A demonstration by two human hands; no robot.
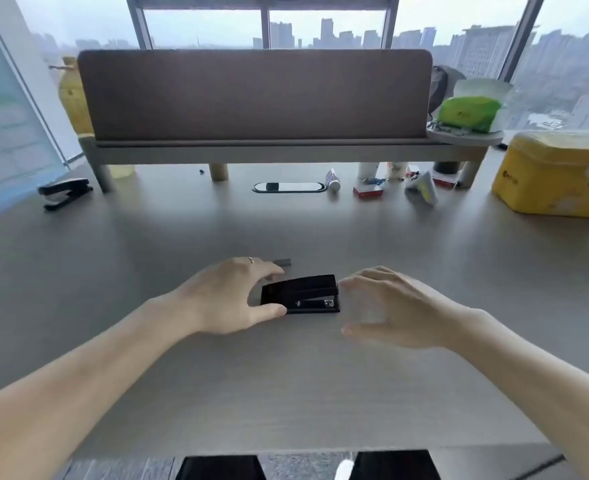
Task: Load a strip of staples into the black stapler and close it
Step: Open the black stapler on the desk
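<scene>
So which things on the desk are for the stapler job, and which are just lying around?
For the job: black stapler, staple strip, left hand, right hand.

Just lying about: hole punch, yellow tin, red box, green packet.

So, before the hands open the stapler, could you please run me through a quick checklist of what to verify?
1. Black stapler flat on the desk, between both hands: ok.
2. Staple strip within reach, lying just beyond the left hand: ok.
3. Left hand steadying the stapler: thumb and fingers flank its left end; firm contact cannot tell.
4. Right hand free and open: ok, though blurred.
5. Stapler top opened for loading: not ok, it looks closed.
6. Magazine empty: cannot tell.
</scene>
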